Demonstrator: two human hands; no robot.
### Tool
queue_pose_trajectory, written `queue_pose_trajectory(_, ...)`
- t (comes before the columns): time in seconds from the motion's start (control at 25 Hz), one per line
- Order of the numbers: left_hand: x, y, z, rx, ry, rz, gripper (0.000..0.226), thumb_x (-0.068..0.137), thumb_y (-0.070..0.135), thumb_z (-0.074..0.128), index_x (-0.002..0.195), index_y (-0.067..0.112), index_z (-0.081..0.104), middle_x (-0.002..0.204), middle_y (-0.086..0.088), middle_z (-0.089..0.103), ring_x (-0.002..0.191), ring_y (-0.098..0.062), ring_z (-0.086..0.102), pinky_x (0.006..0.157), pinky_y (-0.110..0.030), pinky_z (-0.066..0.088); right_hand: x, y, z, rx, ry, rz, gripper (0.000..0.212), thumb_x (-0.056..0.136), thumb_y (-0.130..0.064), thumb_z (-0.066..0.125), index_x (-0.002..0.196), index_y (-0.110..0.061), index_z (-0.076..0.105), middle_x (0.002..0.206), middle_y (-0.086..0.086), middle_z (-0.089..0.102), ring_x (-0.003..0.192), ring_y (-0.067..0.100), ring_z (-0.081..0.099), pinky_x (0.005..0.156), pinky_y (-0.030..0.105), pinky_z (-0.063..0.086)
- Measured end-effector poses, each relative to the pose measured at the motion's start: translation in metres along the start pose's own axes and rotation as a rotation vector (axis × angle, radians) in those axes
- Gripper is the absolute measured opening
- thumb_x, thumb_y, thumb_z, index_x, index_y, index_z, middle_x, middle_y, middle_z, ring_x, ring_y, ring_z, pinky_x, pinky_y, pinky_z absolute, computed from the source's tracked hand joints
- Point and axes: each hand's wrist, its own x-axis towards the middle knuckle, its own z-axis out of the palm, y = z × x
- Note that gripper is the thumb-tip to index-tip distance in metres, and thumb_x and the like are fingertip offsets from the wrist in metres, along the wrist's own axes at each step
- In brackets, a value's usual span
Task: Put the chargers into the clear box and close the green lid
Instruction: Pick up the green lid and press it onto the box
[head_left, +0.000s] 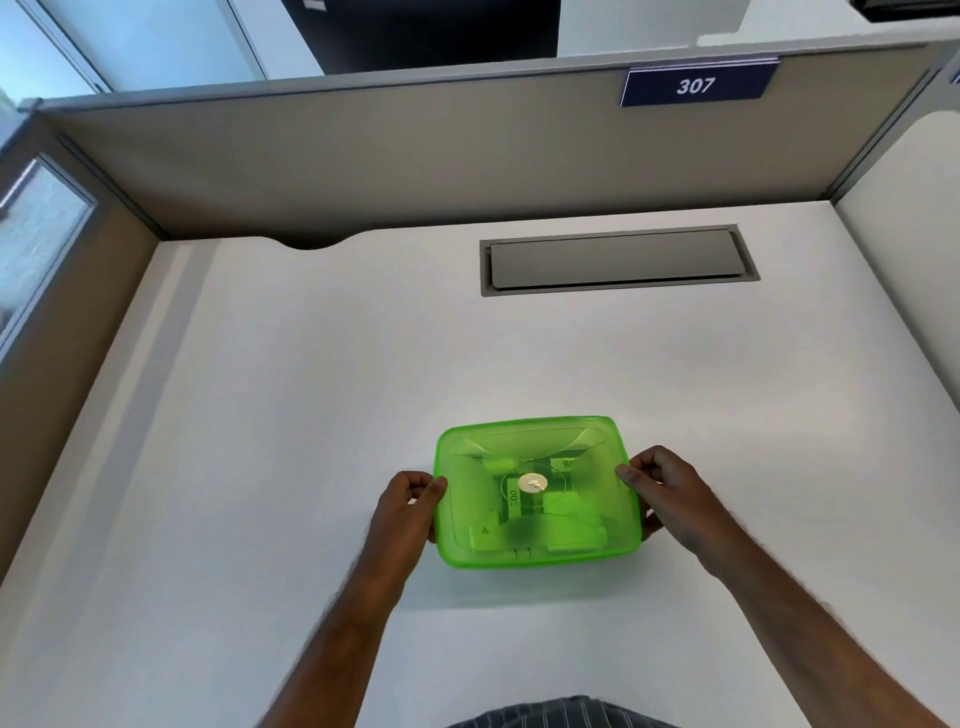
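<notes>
The translucent green lid (537, 488) lies on top of the clear box, which stands on the white desk near its front. Pale blocky shapes of chargers (563, 506) show dimly through the lid, inside the box. My left hand (408, 506) grips the lid's left edge, thumb on top. My right hand (662, 491) grips the right edge the same way. The box's clear walls are almost wholly hidden under the lid.
A grey cable hatch (618, 260) is set flush into the white desk (311, 415) at the back right. Beige partition walls (363, 156) enclose the desk at the back and both sides, with a blue "307" sign (696, 85) on top.
</notes>
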Motion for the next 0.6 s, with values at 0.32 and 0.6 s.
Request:
queue_pose_trajectory(0.32,0.054,0.049,0.015,0.003,-0.002,0.068,0.016,0.1,0.026,0.063,0.1,0.01,0.063,0.091,-0.006,0.065,0.072,-0.017,0.059,0.059,-0.034,0.052,0.052,-0.043,-0.01,0.013,0.026,-0.023,0.02,0.095,-0.024,0.067,0.094,-0.006,0.058,0.081,0.011,0.057,0.062,0.014,0.059,0.05,0.038,0.057)
queue_pose_trajectory(0.6,0.124,0.1,0.028,0.016,0.011,0.083,0.023,0.098,0.028,0.064,0.104,0.007,0.065,0.089,-0.004,0.067,0.075,-0.02,0.063,0.062,-0.034,0.054,0.117,-0.089,-0.01,-0.017,0.061,-0.066,0.019,0.095,-0.025,0.066,0.095,-0.008,0.057,0.086,0.009,0.058,0.066,0.017,0.058,0.049,0.033,0.055)
